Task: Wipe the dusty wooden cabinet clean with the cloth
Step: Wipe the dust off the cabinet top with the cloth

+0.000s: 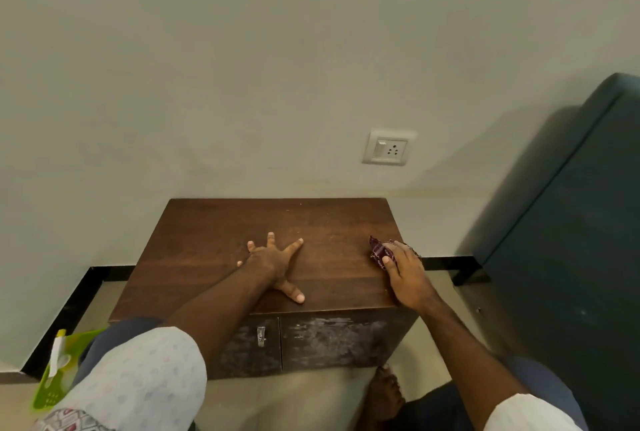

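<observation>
cloth [379,251] mostly hidden under right hand [408,274], green plastic item [59,366] perhaps a dustpan, partly covered

Wooden cabinet [214,250] top bears a hand [273,264] and cloth [379,250].

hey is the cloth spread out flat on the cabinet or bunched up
Bunched up. The cloth sits crumpled under the right hand near the cabinet top's right edge.

Nothing here can be read. The wall socket [388,148] carries only a switch and pin holes, no lettering. The cloth [379,252] shows a woven line pattern, not words. The cabinet [263,222] front has pale dust smears and a bare metal latch [260,336]. The green plastic piece [57,375] bears no legible marks.
</observation>
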